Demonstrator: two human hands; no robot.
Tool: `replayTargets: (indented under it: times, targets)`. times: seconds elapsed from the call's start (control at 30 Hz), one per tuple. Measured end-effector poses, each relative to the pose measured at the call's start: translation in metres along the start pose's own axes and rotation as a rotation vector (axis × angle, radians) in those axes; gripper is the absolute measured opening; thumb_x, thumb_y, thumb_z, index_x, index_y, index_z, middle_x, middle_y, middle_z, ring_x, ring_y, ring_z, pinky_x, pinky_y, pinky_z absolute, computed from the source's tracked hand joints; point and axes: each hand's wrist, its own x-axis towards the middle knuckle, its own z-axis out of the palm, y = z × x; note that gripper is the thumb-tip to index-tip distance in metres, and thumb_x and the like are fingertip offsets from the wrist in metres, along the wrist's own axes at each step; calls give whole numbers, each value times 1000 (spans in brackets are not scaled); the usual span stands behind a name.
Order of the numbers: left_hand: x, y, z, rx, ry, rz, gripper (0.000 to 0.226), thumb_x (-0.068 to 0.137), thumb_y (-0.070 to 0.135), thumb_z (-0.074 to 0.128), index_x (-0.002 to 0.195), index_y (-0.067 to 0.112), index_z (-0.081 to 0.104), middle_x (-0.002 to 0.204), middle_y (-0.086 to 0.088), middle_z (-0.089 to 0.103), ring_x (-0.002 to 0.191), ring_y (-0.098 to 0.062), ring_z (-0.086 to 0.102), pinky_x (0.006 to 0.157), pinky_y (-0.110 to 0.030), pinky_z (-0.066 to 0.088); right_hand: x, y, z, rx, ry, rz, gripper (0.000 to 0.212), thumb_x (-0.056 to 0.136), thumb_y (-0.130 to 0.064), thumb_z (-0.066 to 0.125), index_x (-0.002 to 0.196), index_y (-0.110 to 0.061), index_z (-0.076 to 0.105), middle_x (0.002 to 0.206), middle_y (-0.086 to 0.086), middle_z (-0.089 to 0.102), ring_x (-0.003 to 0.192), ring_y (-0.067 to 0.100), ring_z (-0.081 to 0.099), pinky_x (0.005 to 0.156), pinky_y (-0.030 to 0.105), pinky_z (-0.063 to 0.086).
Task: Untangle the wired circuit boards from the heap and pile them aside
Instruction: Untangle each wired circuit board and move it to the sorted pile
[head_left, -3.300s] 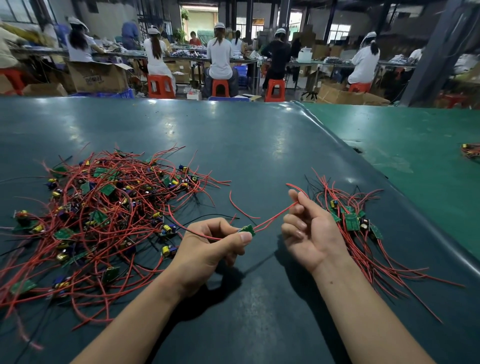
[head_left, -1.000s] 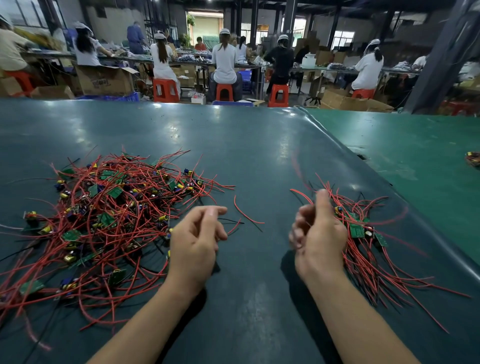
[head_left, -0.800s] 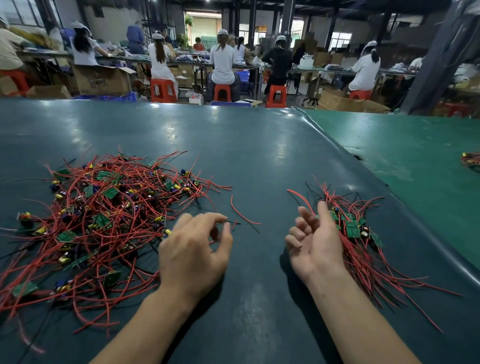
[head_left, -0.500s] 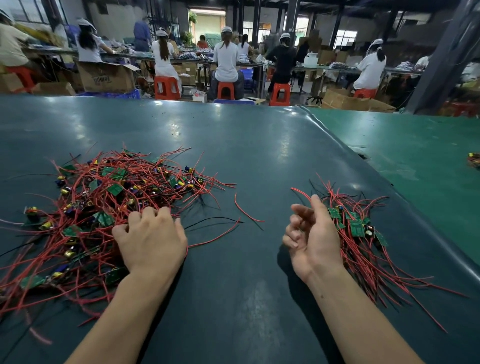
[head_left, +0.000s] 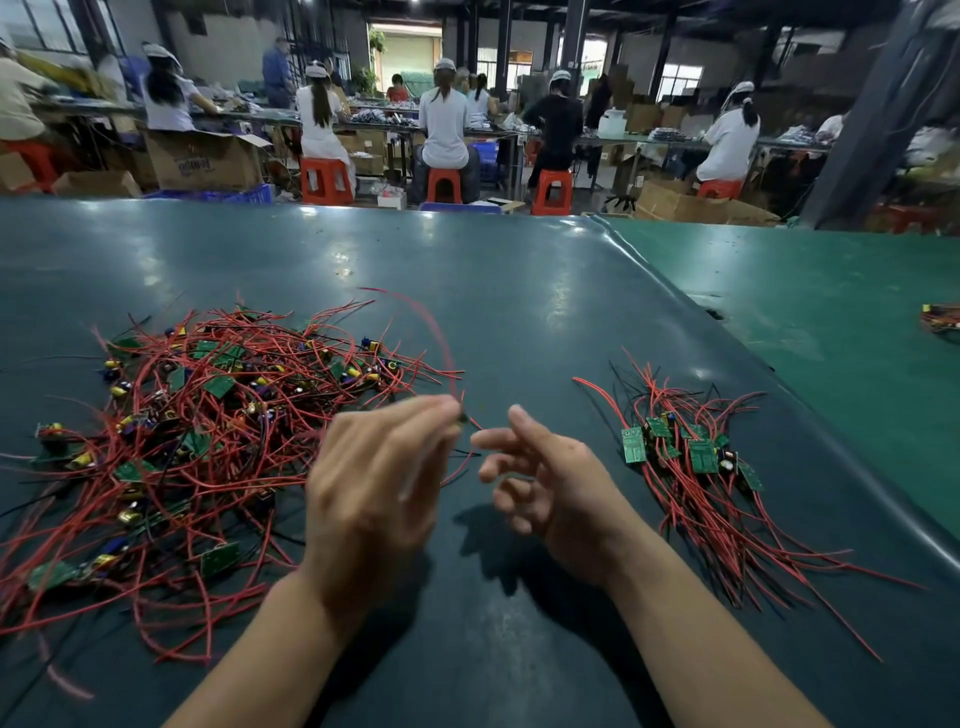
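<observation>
A tangled heap of small green circuit boards with red wires lies on the left of the dark green table. A smaller sorted pile of boards with wires lies on the right. My left hand, blurred by motion, is raised in the middle and pinches a small wired board at its fingertips; the board's red wire arcs up and back over the heap. My right hand hovers just to the right of it, fingers spread and curled, holding nothing.
A lighter green table adjoins on the right, with another small bundle of wires at its far edge. Beyond the table, several people sit on orange stools at benches among cardboard boxes.
My left hand reached into the heap, then lifted back to the middle with a wired board, its wire swinging upward. My right hand moved left toward it, away from the sorted pile.
</observation>
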Motion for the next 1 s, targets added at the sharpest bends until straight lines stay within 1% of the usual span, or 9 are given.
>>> replayTargets:
  times: [0.1,0.2,0.33,0.4,0.47,0.57,0.8,0.87,1.0]
  targets:
    - [-4,13,11,-202,-111,59,39,81,-3,73,116,10,61,116,-8,68,105,-21,66,82,-41,53,-1,2,3,61,-90,0,43,75,-57,60,83,-17,72,65,-2,60,45,10,48,37,16,28]
    - [-6,18,15,-337,-189,-37,41,82,-7,65,119,9,57,117,-10,66,109,-22,64,90,-38,53,-2,0,-2,139,-74,-82,27,73,-37,69,88,-15,76,63,-6,58,46,6,43,38,15,23]
    - [-5,18,14,-353,-289,-132,45,77,-5,63,120,8,58,116,-6,62,110,-16,61,97,-26,47,-1,1,-4,72,25,-190,15,68,-26,76,80,-17,75,67,1,65,46,8,49,39,15,31]
    - [-6,18,16,-351,-305,-165,37,76,-3,70,112,3,65,111,-7,61,105,-16,61,93,-25,48,1,3,-3,-31,118,-232,2,73,-22,77,73,-20,76,68,4,68,46,9,50,39,16,33]
    - [-7,19,17,-328,-300,-193,28,78,3,75,106,2,69,107,-8,60,98,-15,61,87,-25,51,2,5,-1,-87,176,-269,9,76,-18,77,68,-21,76,66,5,69,45,9,50,37,18,34]
    - [-7,14,19,-249,-192,-261,16,81,1,74,97,1,72,101,-8,61,92,-12,62,82,-23,52,1,7,0,-127,229,-329,16,64,-31,81,65,-17,73,64,7,64,46,10,50,36,20,34]
    - [-4,16,24,-627,-63,-906,6,86,16,68,92,13,67,81,0,74,67,-15,73,64,-23,57,0,2,-1,2,293,-290,10,69,-20,79,64,-15,72,71,5,70,42,10,48,36,18,35]
    - [-4,17,24,-719,-156,-969,16,83,23,69,95,13,67,81,-4,74,64,-20,72,60,-24,57,-1,3,-1,2,272,-274,5,74,-15,77,73,-12,73,73,6,70,43,10,49,36,18,36]
    - [-4,14,24,-749,-248,-990,9,86,16,67,92,12,72,80,-1,75,66,-18,72,62,-21,56,-3,2,0,29,208,-261,17,68,-18,77,80,-6,76,76,9,72,46,11,52,37,19,38]
